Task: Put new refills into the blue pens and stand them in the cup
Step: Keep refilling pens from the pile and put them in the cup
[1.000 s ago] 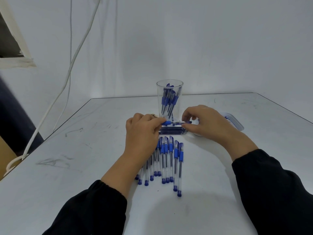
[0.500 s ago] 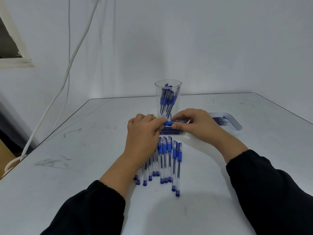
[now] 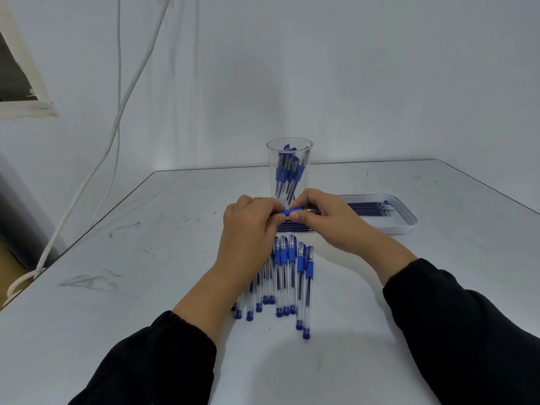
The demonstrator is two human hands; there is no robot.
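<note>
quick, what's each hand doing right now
Left hand: closed on the blue pen, pinching one end.
Right hand: closed on the same pen's other end.

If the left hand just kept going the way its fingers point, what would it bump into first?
Probably the right hand: the left hand points right along the blue pen they share, fingertips nearly touching. Depth is hard to judge.

White cables (image 3: pixel 117 124) are hanging down the wall (image 3: pixel 350 68) on my far left, trailing past the scuffed worktop (image 3: pixel 117 287) edge.
</note>
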